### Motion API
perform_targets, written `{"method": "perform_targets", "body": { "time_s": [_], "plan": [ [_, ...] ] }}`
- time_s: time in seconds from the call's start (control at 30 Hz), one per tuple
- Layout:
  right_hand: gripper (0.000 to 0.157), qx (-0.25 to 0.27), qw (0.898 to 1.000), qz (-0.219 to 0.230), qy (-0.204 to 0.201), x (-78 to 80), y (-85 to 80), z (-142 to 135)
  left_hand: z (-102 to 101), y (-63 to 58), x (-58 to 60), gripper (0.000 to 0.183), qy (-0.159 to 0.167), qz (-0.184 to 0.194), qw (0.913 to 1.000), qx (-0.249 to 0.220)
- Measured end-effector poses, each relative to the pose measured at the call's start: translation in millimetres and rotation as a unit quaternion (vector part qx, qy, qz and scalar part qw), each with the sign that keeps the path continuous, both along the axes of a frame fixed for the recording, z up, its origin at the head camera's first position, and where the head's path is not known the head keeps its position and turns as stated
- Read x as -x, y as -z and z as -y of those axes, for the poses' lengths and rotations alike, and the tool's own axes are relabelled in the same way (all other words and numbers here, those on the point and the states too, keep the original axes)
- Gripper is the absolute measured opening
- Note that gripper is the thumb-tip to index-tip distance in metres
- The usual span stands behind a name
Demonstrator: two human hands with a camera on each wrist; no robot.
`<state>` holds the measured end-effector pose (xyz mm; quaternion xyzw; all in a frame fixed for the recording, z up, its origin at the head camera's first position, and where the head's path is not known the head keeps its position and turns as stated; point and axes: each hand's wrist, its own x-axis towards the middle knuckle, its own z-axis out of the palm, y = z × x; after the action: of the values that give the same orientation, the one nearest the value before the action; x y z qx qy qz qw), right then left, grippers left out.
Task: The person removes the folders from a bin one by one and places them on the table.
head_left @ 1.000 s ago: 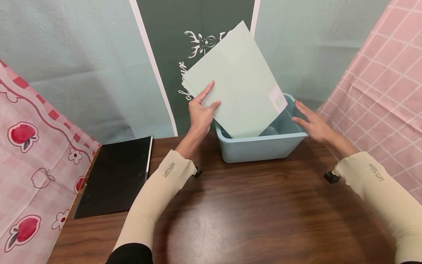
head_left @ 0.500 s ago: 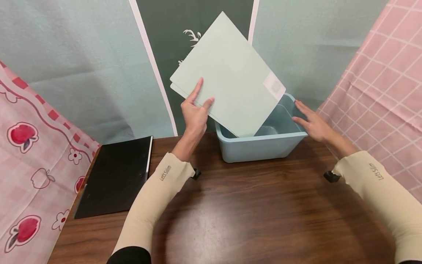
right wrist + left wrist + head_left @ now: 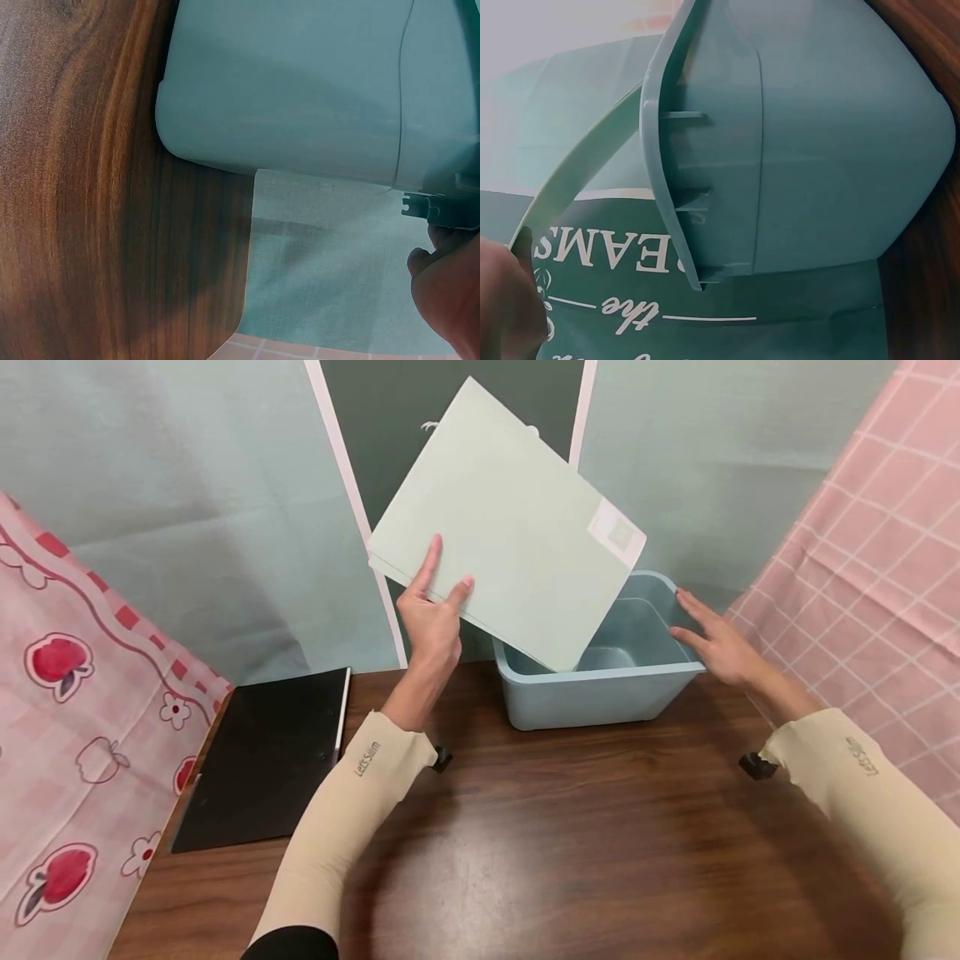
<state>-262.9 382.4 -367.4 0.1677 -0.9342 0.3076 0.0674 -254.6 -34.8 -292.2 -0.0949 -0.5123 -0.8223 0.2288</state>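
Observation:
A pale green folder (image 3: 502,527) with a pinkish-white label near one corner is tilted in the air, its lowest corner dipping over the light blue plastic bin (image 3: 600,697). My left hand (image 3: 431,618) grips the folder by its lower left edge, thumb and index finger across the front; the other fingers are hidden behind. In the left wrist view the folder (image 3: 585,154) appears edge-on, passing behind the bin's rim. At the bin's right end, my right hand (image 3: 716,643) holds the rim, thumb over it. Fingers (image 3: 442,236) curl beneath the rim in the right wrist view.
A black flat folder or board (image 3: 262,760) with a pale strip along its right edge lies at the left of the brown wooden table (image 3: 570,835). Curtains hang behind and on both sides, a pink gridded one (image 3: 885,568) close to my right arm.
My left hand has shifted left and a little up, tipping the folder further left and raising its label corner out of the bin. The right hand stays at the rim.

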Motion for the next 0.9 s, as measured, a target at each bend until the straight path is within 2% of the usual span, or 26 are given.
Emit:
{"method": "perform_targets", "body": {
  "time_s": [0.27,0.47,0.77,0.9],
  "plan": [
    [0.066,0.01,1.0,0.006,0.0,-2.2,-1.4,2,12,-2.2,-3.2,0.068,-0.004,-0.002,0.9998,-0.017],
    [0.066,0.007,1.0,0.005,0.0,-2.7,-0.4,2,20,-3.0,-5.1,0.067,-0.016,-0.021,0.9995,-0.014],
    [0.066,0.002,1.0,0.003,0.002,-4.6,-0.9,-1,39,3.4,5.4,0.067,-0.028,-0.035,0.9984,-0.034],
    [0.066,0.002,1.0,0.004,0.003,-5.0,-1.6,-1,47,3.8,5.4,0.068,-0.026,-0.033,0.9983,-0.042]
  ]
}}
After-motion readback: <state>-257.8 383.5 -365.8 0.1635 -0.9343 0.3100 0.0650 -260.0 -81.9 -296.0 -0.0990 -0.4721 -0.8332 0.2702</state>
